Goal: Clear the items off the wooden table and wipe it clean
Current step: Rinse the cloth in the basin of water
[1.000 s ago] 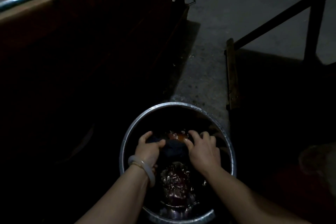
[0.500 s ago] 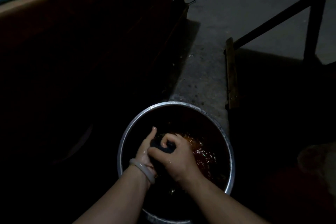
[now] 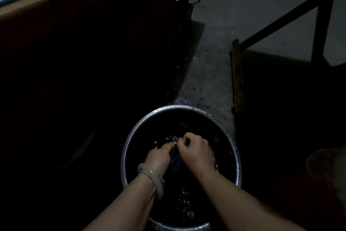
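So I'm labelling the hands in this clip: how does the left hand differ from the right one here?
The left hand has a pale bangle on its wrist; the right hand has a bare wrist. The left hand sits lower and nearer the person, the right hand higher and further forward. Both are curled round the same dark cloth over the metal basin, with their knuckles nearly meeting.

very dim, underexposed | light falls from upper right onto concrete floor (image 3: 234,15) | left half and lower right near black | faint glints on metal basin (image 3: 179,108) rim and water | soft, noisy detail | wide-angle bowing at edges
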Action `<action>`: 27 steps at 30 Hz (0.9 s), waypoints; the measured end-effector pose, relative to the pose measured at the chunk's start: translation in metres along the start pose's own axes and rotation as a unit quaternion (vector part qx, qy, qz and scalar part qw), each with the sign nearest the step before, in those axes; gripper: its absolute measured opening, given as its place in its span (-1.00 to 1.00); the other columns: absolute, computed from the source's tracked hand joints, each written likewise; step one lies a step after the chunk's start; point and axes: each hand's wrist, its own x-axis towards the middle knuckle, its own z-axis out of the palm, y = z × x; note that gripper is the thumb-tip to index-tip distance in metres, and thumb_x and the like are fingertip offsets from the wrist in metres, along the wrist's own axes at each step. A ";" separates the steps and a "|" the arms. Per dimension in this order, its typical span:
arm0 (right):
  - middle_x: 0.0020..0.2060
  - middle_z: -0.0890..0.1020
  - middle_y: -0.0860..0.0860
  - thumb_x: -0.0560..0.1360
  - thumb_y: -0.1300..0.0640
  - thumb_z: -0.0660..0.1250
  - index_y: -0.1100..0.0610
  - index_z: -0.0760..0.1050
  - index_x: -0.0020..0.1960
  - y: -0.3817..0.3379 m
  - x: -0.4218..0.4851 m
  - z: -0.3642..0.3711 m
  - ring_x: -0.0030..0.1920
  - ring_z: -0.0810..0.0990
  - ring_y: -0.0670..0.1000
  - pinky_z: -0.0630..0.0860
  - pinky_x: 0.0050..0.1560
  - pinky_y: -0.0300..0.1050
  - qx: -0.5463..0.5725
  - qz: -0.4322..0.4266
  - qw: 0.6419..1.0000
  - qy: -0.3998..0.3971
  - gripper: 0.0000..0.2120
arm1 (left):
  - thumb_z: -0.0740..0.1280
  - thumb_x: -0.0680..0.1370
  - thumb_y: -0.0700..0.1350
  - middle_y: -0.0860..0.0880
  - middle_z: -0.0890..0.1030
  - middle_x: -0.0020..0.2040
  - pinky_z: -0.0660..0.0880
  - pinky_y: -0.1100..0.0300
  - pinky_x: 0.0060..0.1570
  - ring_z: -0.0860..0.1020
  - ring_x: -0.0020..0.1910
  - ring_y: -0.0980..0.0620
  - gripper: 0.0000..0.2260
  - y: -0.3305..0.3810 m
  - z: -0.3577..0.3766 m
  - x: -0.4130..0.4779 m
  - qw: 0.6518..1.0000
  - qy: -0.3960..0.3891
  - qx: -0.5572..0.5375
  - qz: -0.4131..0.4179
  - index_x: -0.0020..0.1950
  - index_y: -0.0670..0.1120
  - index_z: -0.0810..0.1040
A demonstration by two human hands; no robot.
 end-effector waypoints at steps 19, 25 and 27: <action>-0.47 0.46 -0.02 0.32 0.28 0.47 0.05 0.35 -0.43 -0.036 -0.029 0.006 -0.42 0.44 -0.08 0.37 -0.40 -0.18 0.373 0.058 0.920 -0.102 -0.67 | 0.22 0.56 0.05 -0.18 0.63 -0.36 0.51 0.14 -0.33 0.60 -0.32 -0.11 -0.67 -0.006 -0.008 0.009 0.967 -0.033 -0.226 -0.111 -0.16 -0.19 0.57; -0.61 0.38 -0.09 0.40 0.08 0.38 0.06 0.34 -0.51 -0.047 -0.024 -0.002 -0.53 0.33 -0.14 0.35 -0.44 -0.11 0.251 -0.023 0.968 0.018 -0.63 | 0.21 0.57 -0.08 -0.11 0.58 -0.45 0.49 0.28 -0.51 0.57 -0.47 -0.02 -0.76 0.004 0.002 -0.009 0.978 -0.064 -0.186 -0.067 -0.21 -0.18 0.53; -0.60 0.42 -0.07 0.42 0.08 0.35 0.07 0.35 -0.50 -0.042 -0.017 -0.004 -0.53 0.36 -0.13 0.37 -0.43 -0.10 0.237 -0.004 0.971 0.030 -0.65 | 0.24 0.57 -0.06 -0.10 0.60 -0.36 0.51 0.24 -0.46 0.57 -0.41 -0.02 -0.77 0.005 0.001 -0.013 0.987 -0.057 -0.138 -0.053 -0.18 -0.15 0.57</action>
